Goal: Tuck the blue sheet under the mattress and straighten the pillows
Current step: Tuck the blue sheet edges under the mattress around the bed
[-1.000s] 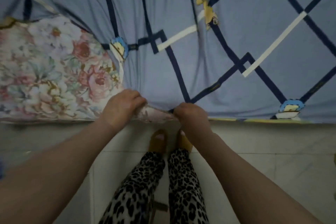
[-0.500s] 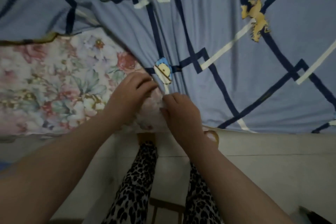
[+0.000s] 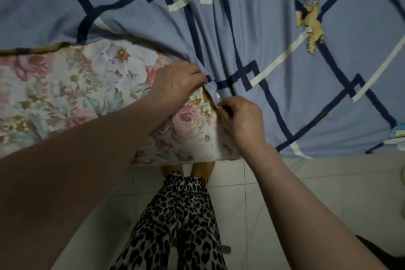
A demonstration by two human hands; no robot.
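The blue sheet, crossed by dark blue and white lines, covers the far and right part of the bed and bunches into folds toward my hands. A floral mattress lies bare at the left and down to the bed's near edge. My left hand grips the bunched hem of the blue sheet on top of the floral surface. Just right of it, my right hand pinches the same hem where it runs down toward the edge. No pillows are in view.
I stand on pale floor tiles right against the bed, with my legs in leopard-print trousers below my hands. A dark object shows at the lower right corner.
Both hands have moved up from the bed's edge onto the floral surface and left along it, carrying the sheet's hem. More of the floral mattress near the edge is now uncovered.
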